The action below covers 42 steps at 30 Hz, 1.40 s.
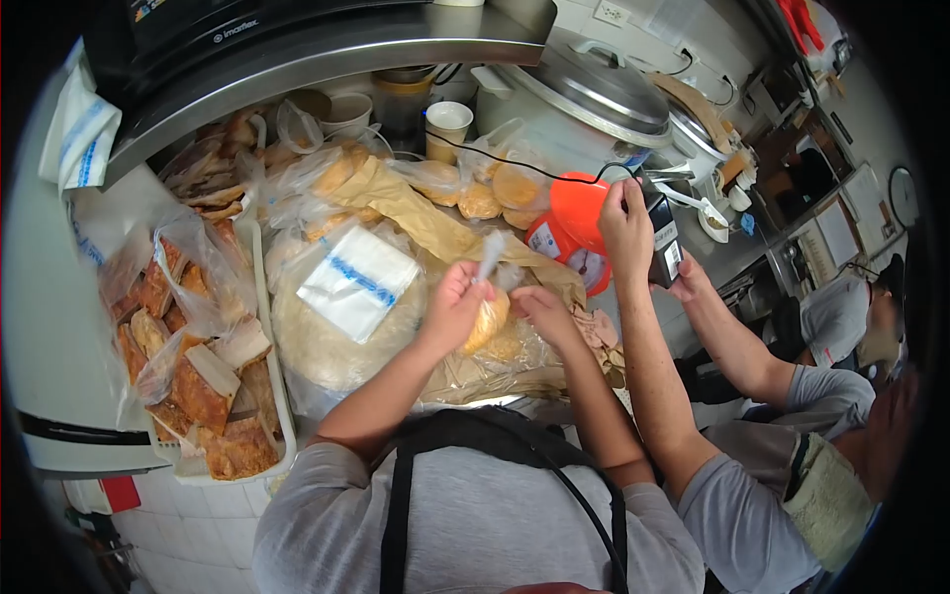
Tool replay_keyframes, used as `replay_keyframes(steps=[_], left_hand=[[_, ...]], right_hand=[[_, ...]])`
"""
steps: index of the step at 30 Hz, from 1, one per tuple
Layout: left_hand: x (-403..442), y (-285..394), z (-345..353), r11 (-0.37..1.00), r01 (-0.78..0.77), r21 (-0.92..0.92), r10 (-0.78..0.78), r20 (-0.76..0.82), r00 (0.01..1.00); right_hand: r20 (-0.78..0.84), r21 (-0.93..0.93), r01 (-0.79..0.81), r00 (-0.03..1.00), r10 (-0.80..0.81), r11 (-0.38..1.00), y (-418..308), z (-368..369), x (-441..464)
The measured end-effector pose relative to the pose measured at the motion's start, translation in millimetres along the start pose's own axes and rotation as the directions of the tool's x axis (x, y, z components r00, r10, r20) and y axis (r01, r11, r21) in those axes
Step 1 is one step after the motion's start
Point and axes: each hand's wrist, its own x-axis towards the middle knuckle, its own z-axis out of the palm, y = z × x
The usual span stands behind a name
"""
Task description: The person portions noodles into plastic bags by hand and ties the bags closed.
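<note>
My left hand (pixel 457 309) is closed around the gathered neck of a small clear plastic bag (pixel 487 325) holding yellow-orange food. The bag's loose end sticks up above the fingers. Just to its right is my right hand (pixel 546 315), fingers loosely bent and apart, fingertips close to the bag; whether they touch it is unclear. Beneath both hands lie clear plastic and brown paper (pixel 435 223). At my left, a stack of white plastic bags with a blue stripe (pixel 358 280) rests on a large plastic-wrapped pale mass (pixel 332 342).
A white basket (pixel 282 426) of browned meat pieces (pixel 208 396) stands at left. Beyond my hands are bagged round patties (pixel 480 201), a paper cup (pixel 449 129), a big lidded pot (pixel 594 94) and a red dial scale (pixel 574 223). At right a co-worker's hands hold a black device (pixel 663 233).
</note>
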Motion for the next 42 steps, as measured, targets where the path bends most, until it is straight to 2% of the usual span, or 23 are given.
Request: replay_keyframes(steps=[2,3,6,8,9,11,12,13,15,18,19,21,23,24,25,26,28,31,34,35,38,40,42], left_hand=[[15.3,2.0,-5.8,0.998,-0.068,-0.019,0.067,-0.047,0.997],[22.1,6.7,-5.3,0.998,-0.062,-0.029,0.06,-0.071,0.996],[36.3,23.1,3.3,0.995,-0.082,-0.048,0.077,-0.096,0.992],[44.1,22.9,6.9,0.994,-0.061,-0.091,0.054,-0.076,0.996],[49.3,22.4,9.1,0.992,-0.053,-0.116,0.046,-0.064,0.997],[63.1,-1.1,6.1,0.998,-0.04,0.043,0.045,-0.116,0.992],[71.6,-19.1,2.5,0.992,-0.031,0.123,0.048,-0.135,0.99],[78.4,-43.1,-8.8,0.959,0.019,0.282,0.005,-0.085,0.996],[87.5,-82.0,-32.9,0.809,0.08,0.582,-0.077,-0.03,0.997],[85.8,-69.8,-42.5,0.704,0.07,0.706,-0.096,-0.003,0.995],[89.3,-37.3,-32.9,0.702,0.097,0.706,-0.066,-0.071,0.995],[117.4,-11.5,-47.2,0.896,0.151,0.418,-0.103,-0.134,0.986],[146.5,25.1,-64.7,0.816,0.147,0.559,0.019,-0.281,0.96],[164.7,34.2,-76.6,0.786,0.232,0.573,-0.055,-0.309,0.949],[183.9,43.4,-88.6,0.748,0.313,0.586,-0.126,-0.337,0.933],[207.0,46.8,-102.5,0.616,0.36,0.701,-0.178,-0.322,0.93],[235.3,45.9,-120.0,0.296,0.4,0.867,-0.302,-0.313,0.9],[236.0,85.9,-98.0,0.474,0.307,0.825,-0.214,-0.23,0.949],[208.6,93.8,-70.2,0.731,0.083,0.677,0.071,-0.196,0.978],[202.1,80.8,-66.9,0.803,0.018,0.595,0.117,-0.187,0.975],[190.2,28.8,-68.4,0.896,-0.035,0.443,0.005,0.068,0.998],[175.9,6.0,-58.8,0.799,-0.042,0.6,-0.099,0.2,0.975],[170.2,0.8,-52.2,0.601,0.044,0.798,-0.34,0.205,0.918]], right_hand=[[0.056,-0.119,-0.087,0.994,0.095,0.989,8.2,10.8,21.2],[0.062,-0.14,-0.185,0.979,0.195,0.973,0.8,16.4,29.9],[0.111,-0.161,-0.346,0.924,0.366,0.924,-11.4,8.3,57.4],[0.044,-0.006,-0.345,0.938,0.345,0.939,-11.3,7.7,65.0],[-0.058,0.144,-0.283,0.954,0.294,0.948,-15.2,12.2,66.0],[-0.101,0.32,-0.253,0.949,0.298,0.913,-21.8,5.2,67.1],[-0.113,0.351,-0.226,0.953,0.281,0.909,-24.5,0.4,66.5],[-0.121,0.346,-0.197,0.96,0.252,0.917,-26.9,-3.2,65.5],[-0.142,0.216,-0.07,0.985,0.102,0.974,-24.2,-8.8,56.4],[-0.118,0.062,0.281,0.955,-0.273,0.958,-1.0,2.2,37.3],[-0.097,0.032,0.273,0.958,-0.269,0.961,7.5,2.1,29.8],[-0.072,-0.062,0.224,0.971,-0.228,0.973,28.4,-1.8,15.1],[-0.109,-0.157,0.107,0.986,-0.125,0.982,64.7,1.5,1.9],[-0.152,-0.188,0.034,0.986,-0.063,0.982,82.4,2.5,-4.1],[-0.203,-0.287,0.082,0.968,-0.145,0.954,86.2,4.2,-12.9],[-0.245,-0.384,0.123,0.942,-0.229,0.915,80.8,6.3,-19.4],[-0.238,-0.503,0.138,0.927,-0.29,0.853,60.8,13.0,-25.4],[-0.224,-0.626,0.152,0.904,-0.363,0.765,49.1,10.5,-23.2],[-0.25,-0.625,0.14,0.896,-0.367,0.768,44.2,16.5,-26.4],[-0.254,-0.646,0.09,0.911,-0.324,0.758,46.6,16.3,-25.8],[-0.212,-0.681,0.138,0.903,-0.374,0.719,55.0,13.7,-23.2],[-0.191,-0.698,0.157,0.9,-0.392,0.699,56.0,13.4,-22.9],[-0.174,-0.704,0.167,0.902,-0.395,0.69,61.9,12.4,-20.6]])
